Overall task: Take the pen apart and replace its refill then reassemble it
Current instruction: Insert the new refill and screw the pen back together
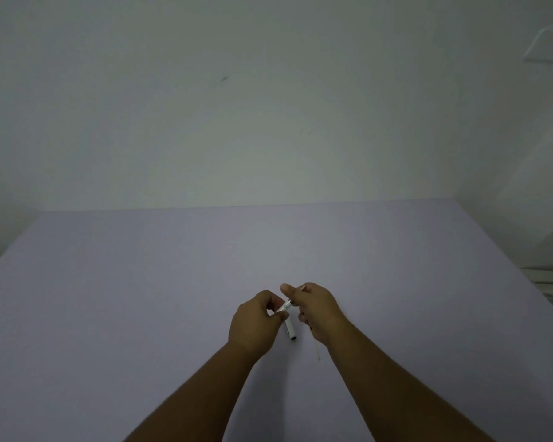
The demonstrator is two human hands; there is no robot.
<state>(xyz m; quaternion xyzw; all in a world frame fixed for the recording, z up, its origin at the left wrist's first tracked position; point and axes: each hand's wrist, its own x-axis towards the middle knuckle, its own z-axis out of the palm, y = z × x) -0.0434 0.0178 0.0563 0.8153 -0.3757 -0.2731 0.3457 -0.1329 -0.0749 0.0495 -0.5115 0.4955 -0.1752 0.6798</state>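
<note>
Both hands meet over the middle of the pale purple table (141, 298). My left hand (254, 323) pinches a small clear pen piece (284, 306) between thumb and fingers. My right hand (316, 309) grips the other end of that piece; its far end is hidden in the fist. A white pen cap or barrel piece (290, 330) with a dark end lies on the table just below the hands. A thin pale refill (316, 349) lies on the table under my right wrist, partly hidden.
A plain white wall (268, 106) rises behind the table's far edge. A white object (549, 279) shows past the table's right edge.
</note>
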